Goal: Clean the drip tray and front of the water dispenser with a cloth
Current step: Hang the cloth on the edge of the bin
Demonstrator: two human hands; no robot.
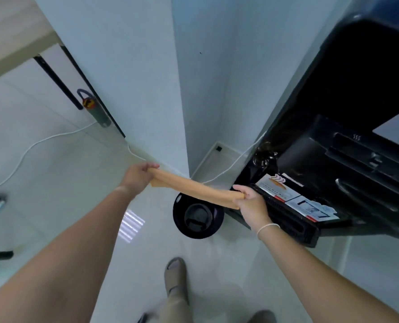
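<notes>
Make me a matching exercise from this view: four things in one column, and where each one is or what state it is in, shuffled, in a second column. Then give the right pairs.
Things
1. orange cloth
2. round black object
3. white cable
4. water dispenser

Places or states
A. lying on the floor below the cloth
B. standing black at the right of the view
C. stretched between the left hand and the right hand
D. trailing across the floor at the left towards the wall

Pairs: 1-C, 2-A, 3-D, 4-B
</notes>
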